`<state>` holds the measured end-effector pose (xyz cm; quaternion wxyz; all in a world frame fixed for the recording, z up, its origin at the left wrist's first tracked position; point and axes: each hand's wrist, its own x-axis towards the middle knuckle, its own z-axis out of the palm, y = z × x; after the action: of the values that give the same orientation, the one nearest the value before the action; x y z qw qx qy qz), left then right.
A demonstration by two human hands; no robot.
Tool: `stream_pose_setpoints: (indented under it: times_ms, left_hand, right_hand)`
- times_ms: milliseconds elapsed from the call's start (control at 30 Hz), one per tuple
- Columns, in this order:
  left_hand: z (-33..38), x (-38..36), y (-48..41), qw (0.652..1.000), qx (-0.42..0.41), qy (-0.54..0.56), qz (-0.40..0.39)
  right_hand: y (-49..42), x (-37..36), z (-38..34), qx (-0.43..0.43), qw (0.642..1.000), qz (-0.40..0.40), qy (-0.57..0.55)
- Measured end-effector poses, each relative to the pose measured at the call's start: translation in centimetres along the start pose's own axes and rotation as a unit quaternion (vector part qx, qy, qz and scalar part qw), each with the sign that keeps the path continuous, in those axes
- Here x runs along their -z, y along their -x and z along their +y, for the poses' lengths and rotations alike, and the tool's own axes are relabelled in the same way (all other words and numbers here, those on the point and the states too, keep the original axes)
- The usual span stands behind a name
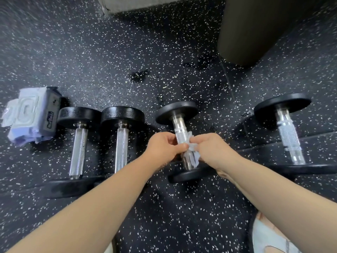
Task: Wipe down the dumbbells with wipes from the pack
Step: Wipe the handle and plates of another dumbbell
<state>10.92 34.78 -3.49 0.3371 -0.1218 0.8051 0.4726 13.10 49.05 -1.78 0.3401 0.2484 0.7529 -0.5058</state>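
On the speckled floor [164,52], at the third dumbbell [179,121] from left, left hand [164,148] and right hand [211,148] pinch a crumpled wipe [191,152] round its handle. Best wrap fully, twist, slide end to end. Wipes pack [31,115] lies far left.

A single wide-angle view from the person's head looks steeply down and a little forward onto the speckled rubber floor [164,212]. It sits close: the left forearm [102,196] and right forearm [273,187] enter from the bottom edge, with the dumbbells [121,148] spanning mid-frame.
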Motion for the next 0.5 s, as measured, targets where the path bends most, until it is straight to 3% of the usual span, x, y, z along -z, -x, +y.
stream_pose_setpoints:
  times_ms: [100,200,300,367,500]
  left_hand:
    - [-0.7,1.0,0.9,0.997,-0.039,-0.036,0.057]
    - [-1.8,1.9,1.1,0.998,-0.034,-0.003,0.046]
    - [-2.0,2.3,1.3,0.999,-0.029,0.025,0.02]
    - [-1.8,2.4,1.4,0.998,-0.017,0.054,0.006]
    - [-1.7,2.3,1.4,0.997,-0.009,0.074,-0.001]
  right_hand:
    - [-0.1,-0.8,-1.2,0.01,0.993,-0.034,-0.112]
    - [-1.7,-1.6,-3.2,0.042,0.971,-0.047,-0.23]
    - [-2.6,-2.3,-4.3,0.055,0.96,-0.035,-0.271]
    - [-2.6,-2.8,-2.8,0.043,0.975,-0.045,-0.215]
    - [-1.6,-2.9,0.4,0.003,0.995,-0.087,0.038]
